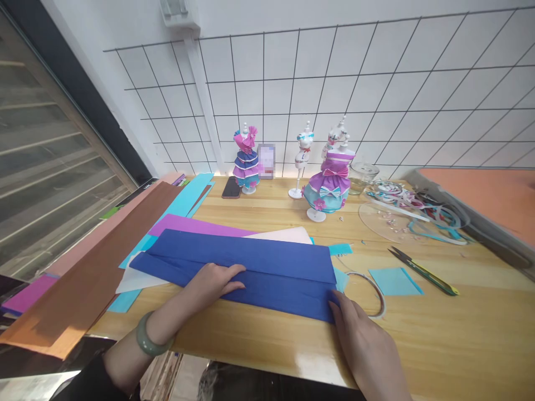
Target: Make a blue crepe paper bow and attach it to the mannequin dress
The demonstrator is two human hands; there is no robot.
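A long, folded sheet of dark blue crepe paper (267, 253) lies across the table in front of me, with a fold line running along its length. My left hand (219, 278) rests on its near half, thumb and forefinger apart. At the sheet's near right corner, my right hand (355, 323) pinches the edge, with the thumb out of sight. Purple paper (188, 224) and pale pink paper (288, 235) show from beneath the blue sheet. A roll of tape (378, 295) lies just beyond my right hand.
Scissors (426, 273) and a light blue square (395, 281) lie to the right. Dressed mini mannequins (330, 184) and a phone (231, 187) stand or lie at the back. Brown paper (100, 267) covers the left. Ribbons (418, 203) lie beside a grey bin (472, 214).
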